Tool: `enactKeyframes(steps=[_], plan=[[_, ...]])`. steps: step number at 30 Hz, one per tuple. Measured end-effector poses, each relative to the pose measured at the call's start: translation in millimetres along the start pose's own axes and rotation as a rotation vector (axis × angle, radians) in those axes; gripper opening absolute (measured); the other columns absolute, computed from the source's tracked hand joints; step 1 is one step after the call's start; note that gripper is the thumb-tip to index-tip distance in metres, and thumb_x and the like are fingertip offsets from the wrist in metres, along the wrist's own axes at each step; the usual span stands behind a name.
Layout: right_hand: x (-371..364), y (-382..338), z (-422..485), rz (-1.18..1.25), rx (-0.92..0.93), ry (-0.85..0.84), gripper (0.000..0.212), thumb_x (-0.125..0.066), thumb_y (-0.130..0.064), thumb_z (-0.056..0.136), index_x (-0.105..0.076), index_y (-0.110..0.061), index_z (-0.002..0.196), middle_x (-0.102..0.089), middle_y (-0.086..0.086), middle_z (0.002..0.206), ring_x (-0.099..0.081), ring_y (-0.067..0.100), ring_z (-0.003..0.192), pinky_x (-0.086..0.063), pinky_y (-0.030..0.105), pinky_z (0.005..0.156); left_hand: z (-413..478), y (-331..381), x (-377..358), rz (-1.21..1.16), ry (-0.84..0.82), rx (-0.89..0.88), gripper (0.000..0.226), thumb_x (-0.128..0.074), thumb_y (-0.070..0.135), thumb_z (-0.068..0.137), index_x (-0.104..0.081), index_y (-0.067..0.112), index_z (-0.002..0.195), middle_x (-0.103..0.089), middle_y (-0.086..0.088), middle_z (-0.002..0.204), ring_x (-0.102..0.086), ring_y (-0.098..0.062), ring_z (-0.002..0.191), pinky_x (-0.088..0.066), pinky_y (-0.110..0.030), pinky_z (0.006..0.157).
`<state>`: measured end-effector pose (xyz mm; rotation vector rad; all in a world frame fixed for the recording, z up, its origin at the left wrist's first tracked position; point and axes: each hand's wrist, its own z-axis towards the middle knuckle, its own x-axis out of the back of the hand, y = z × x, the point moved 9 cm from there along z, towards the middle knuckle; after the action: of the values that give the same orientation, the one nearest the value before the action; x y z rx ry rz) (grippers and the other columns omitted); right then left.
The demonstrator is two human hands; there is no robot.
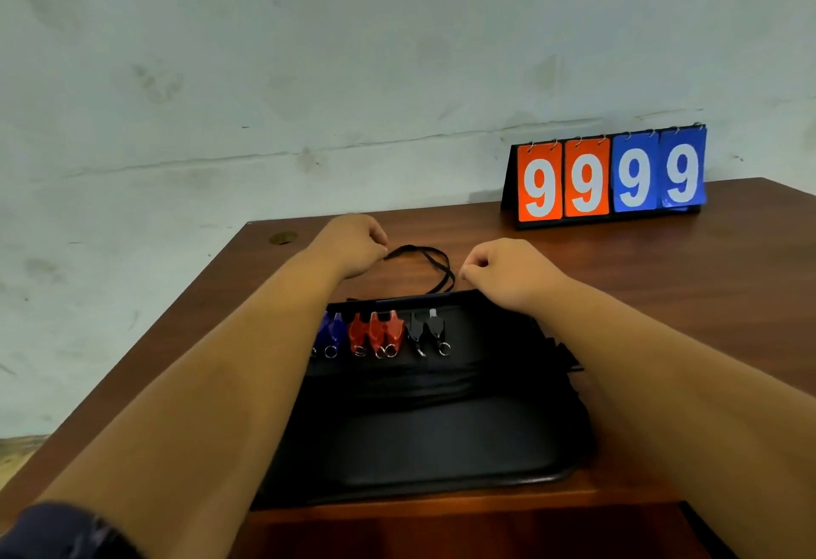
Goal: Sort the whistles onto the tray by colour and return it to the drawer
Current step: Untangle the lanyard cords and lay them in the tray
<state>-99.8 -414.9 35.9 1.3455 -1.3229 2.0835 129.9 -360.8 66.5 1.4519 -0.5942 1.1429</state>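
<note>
A brown table (662,315) fills the view below a pale wall (309,50), and both of the person's bare forearms reach forward across it. Under and between the forearms lies a black tray (419,439), its near edge close to the table's front and its far edge just short of the hands. Beyond the right hand, near the wall, stands a scoreboard (609,178) with two orange and two blue cards, each showing a 9. The left hand (353,245) is curled nearly closed, its fingertips pinching one end of a black cord (428,258) that loops over the table between the two hands. The right hand (508,271) is also curled into a loose fist, thumb and forefinger pressed together just beside the cord's other side; whether it actually grips the cord cannot be told. Along the tray's far part, just nearer than the hands, the whistles sit in a row grouped by colour: blue whistles (331,329) nearest the left forearm, red whistles (375,331) in the middle, black whistles (428,329) toward the right hand. Small metal rings hang at their near ends.
</note>
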Motion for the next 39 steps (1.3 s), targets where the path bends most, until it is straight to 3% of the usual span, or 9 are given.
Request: enactKeyframes(steps=[6, 15, 20, 24, 28, 32, 34, 37, 39], plan=[[-15, 0, 26, -0.249, -0.020, -0.057, 0.045, -0.050, -0.042, 0.108, -0.074, -0.010, 0.087, -0.071, 0.007, 0.083, -0.068, 0.025, 0.079, -0.060, 0.038, 0.073, 43, 3, -36, 0.225, -0.125, 0.047, 0.058, -0.071, 0.027, 0.102, -0.053, 0.011, 0.154, -0.057, -0.013, 0.153, -0.055, -0.033, 0.138, -0.047, -0.041, 0.113], [-19, -17, 34, -0.361, -0.036, -0.165, 0.046, -0.053, -0.048, 0.106, -0.064, -0.017, 0.074, -0.062, 0.003, 0.076, -0.060, 0.018, 0.071, -0.046, 0.031, 0.063, 64, -11, -48, 0.264, -0.099, 0.105, 0.011, -0.074, 0.022, 0.099, -0.081, 0.021, 0.108, -0.070, -0.004, 0.125, -0.068, -0.032, 0.115, -0.058, -0.048, 0.101], [-20, -17, 29, -0.351, -0.058, -0.151, 0.044, -0.054, -0.048, 0.103, -0.071, -0.014, 0.081, -0.067, 0.005, 0.079, -0.065, 0.021, 0.075, -0.053, 0.032, 0.066, 58, -6, -47, 0.306, -0.150, 0.054, 0.019, -0.071, 0.018, 0.096, -0.081, 0.007, 0.106, -0.077, -0.010, 0.110, -0.072, -0.030, 0.102, -0.061, -0.047, 0.097], [-17, -10, 25, -0.278, -0.100, -0.139, 0.047, -0.054, -0.049, 0.101, -0.082, -0.012, 0.100, -0.076, 0.007, 0.090, -0.071, 0.024, 0.085, -0.064, 0.041, 0.083, 44, 1, -30, 0.192, -0.126, -0.001, 0.011, -0.067, 0.013, 0.098, -0.076, 0.011, 0.092, -0.067, -0.003, 0.097, -0.061, -0.023, 0.089, -0.055, -0.038, 0.086], [-15, -11, 15, -0.233, -0.148, -0.165, 0.054, -0.056, -0.060, 0.101, -0.078, -0.011, 0.103, -0.075, 0.009, 0.100, -0.072, 0.026, 0.091, -0.060, 0.039, 0.084, 14, 29, 14, 0.057, 0.013, -0.103, 0.006, -0.076, 0.022, 0.098, -0.080, 0.018, 0.100, -0.074, 0.005, 0.093, -0.069, -0.013, 0.087, -0.052, -0.027, 0.076], [3, -32, 3, -0.009, -0.116, -0.006, 0.084, -0.067, -0.069, 0.093, -0.052, -0.014, 0.155, -0.061, 0.008, 0.151, -0.060, 0.028, 0.134, -0.049, 0.039, 0.107, -20, 54, 54, -0.041, 0.062, -0.166, 0.003, -0.079, 0.022, 0.095, -0.080, 0.023, 0.098, -0.079, 0.006, 0.083, -0.077, -0.007, 0.073, -0.063, -0.025, 0.075], [16, -51, -5, 0.149, -0.055, 0.076, 0.091, -0.073, -0.063, 0.092, -0.040, -0.021, 0.165, -0.052, 0.002, 0.161, -0.053, 0.025, 0.144, -0.043, 0.035, 0.112, -38, 68, 76, -0.044, 0.100, -0.200, 0.004, -0.081, 0.025, 0.093, -0.082, 0.027, 0.096, -0.079, 0.007, 0.079, -0.076, -0.004, 0.072, -0.060, -0.022, 0.074], [38, -80, -24, 0.361, 0.019, 0.169, 0.075, -0.077, -0.050, 0.095, -0.047, -0.028, 0.160, -0.060, -0.005, 0.151, -0.057, 0.017, 0.137, -0.041, 0.023, 0.101, -64, 85, 109, -0.091, 0.161, -0.238, 0.004, -0.082, 0.026, 0.092, -0.083, 0.029, 0.093, -0.079, 0.010, 0.077, -0.074, 0.001, 0.070, -0.060, -0.023, 0.074], [49, -100, -34, 0.504, 0.061, 0.156, 0.058, -0.076, -0.042, 0.098, -0.057, -0.030, 0.151, -0.068, -0.011, 0.131, -0.064, 0.005, 0.115, -0.043, 0.014, 0.085, -79, 94, 129, -0.110, 0.187, -0.254, 0.004, -0.082, 0.027, 0.091, -0.083, 0.030, 0.092, -0.078, 0.010, 0.076, -0.071, 0.004, 0.066, -0.059, -0.024, 0.072]])
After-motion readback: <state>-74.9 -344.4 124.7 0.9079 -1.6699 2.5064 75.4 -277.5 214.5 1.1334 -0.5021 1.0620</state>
